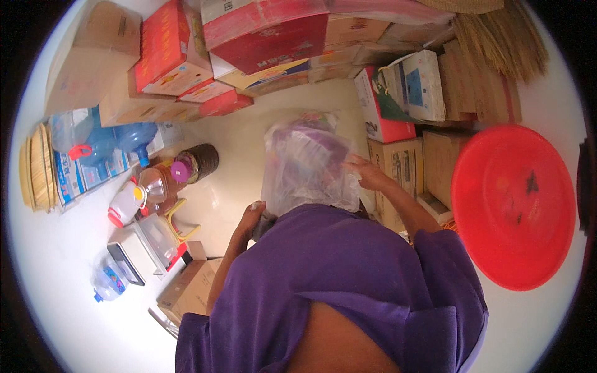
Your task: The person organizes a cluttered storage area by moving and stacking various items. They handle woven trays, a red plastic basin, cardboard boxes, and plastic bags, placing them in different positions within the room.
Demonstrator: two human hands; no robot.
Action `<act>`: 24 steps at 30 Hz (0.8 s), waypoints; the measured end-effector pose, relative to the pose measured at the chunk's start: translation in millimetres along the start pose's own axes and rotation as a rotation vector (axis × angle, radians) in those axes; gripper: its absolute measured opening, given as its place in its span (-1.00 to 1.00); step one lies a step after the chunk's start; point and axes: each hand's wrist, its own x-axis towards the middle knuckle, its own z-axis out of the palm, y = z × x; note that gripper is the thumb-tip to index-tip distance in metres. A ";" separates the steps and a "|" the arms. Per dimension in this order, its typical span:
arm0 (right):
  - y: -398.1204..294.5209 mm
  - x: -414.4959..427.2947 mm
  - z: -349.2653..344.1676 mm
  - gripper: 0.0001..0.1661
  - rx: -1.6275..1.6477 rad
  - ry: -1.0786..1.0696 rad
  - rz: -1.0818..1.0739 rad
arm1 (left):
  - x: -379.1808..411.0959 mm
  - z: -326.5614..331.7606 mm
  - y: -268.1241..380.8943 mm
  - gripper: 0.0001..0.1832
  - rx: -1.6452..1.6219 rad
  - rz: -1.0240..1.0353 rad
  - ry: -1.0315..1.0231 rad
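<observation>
A clear, crinkled plastic bag point(310, 168) with purple and coloured things inside is in front of my body. My right hand point(366, 171) is at its right edge, fingers against the plastic; motion blur and the bag hide whether the fingers grip it. Left of the bag, my left hand point(254, 217) is closed round a dark grey object, perhaps cloth, partly hidden by my purple shirt. The hand is close to the bag's lower left edge.
Cardboard and red boxes point(175, 51) are stacked at the back and on the right. Plastic jugs point(156, 184), blue water bottles point(100, 140) and a yellow-framed stool point(179, 224) stand left. A large red plastic basin point(513, 207) is at right, below a straw broom point(503, 42).
</observation>
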 end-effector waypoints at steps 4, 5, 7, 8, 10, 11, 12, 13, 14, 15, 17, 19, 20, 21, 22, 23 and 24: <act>-3.4 8.2 7.6 -0.25 -0.046 -0.046 -0.096 | -16.5 8.5 28.1 -0.72 0.100 -0.028 -0.024; 0.9 11.0 14.8 -0.28 -0.077 -0.032 -0.128 | -19.0 7.7 34.3 -0.73 0.155 -0.024 -0.046; 3.1 18.3 19.6 -0.46 -0.085 -0.020 -0.212 | -24.8 10.2 42.8 -0.73 0.146 -0.003 -0.042; 3.7 22.4 22.6 -0.55 -0.090 -0.013 -0.254 | -26.9 11.2 44.8 -0.73 0.133 0.010 -0.046; 4.1 30.9 38.6 -0.52 -0.057 0.001 -0.221 | -26.0 5.3 48.9 -0.77 0.130 0.036 -0.128; 4.5 35.1 46.3 -0.50 -0.042 0.007 -0.202 | -21.3 2.0 51.2 -0.77 0.190 0.038 -0.143; 2.3 40.0 50.0 -0.53 -0.006 -0.003 -0.171 | -22.0 1.7 57.7 -0.77 0.247 0.037 -0.152; 0.0 45.1 53.5 -0.56 0.031 -0.013 -0.140 | -21.9 0.4 62.5 -0.77 0.304 0.036 -0.161; -2.5 50.1 57.0 -0.58 0.068 -0.022 -0.108 | -16.5 -6.0 61.4 -0.76 0.300 0.032 -0.194; -4.5 55.1 63.5 -0.60 0.065 0.029 -0.110 | -8.6 -15.6 56.5 -0.75 0.294 0.028 -0.225; -9.1 64.0 76.7 -0.62 0.056 0.129 -0.111 | 1.5 -25.1 52.3 -0.73 0.224 0.015 -0.251; -22.0 71.9 70.2 -0.63 0.124 0.023 0.025 | 2.4 -26.2 55.2 -0.71 0.099 -0.008 -0.240; -26.4 75.5 66.4 -0.63 0.158 -0.031 0.092 | 2.3 -26.6 56.2 -0.71 0.026 -0.037 -0.221; -19.8 79.9 73.0 -0.63 0.265 0.043 0.144 | -6.6 -18.3 69.7 -0.71 -0.045 -0.066 -0.207; -11.3 84.9 83.5 -0.63 0.377 0.119 0.195 | -12.7 -15.9 78.7 -0.70 -0.111 -0.097 -0.190; -2.7 89.3 93.7 -0.63 0.487 0.196 0.246 | -10.5 -20.3 79.2 -0.70 -0.133 -0.088 -0.212; -2.6 92.3 93.5 -0.62 0.552 0.219 0.267 | -5.7 -25.8 77.4 -0.70 -0.160 -0.079 -0.233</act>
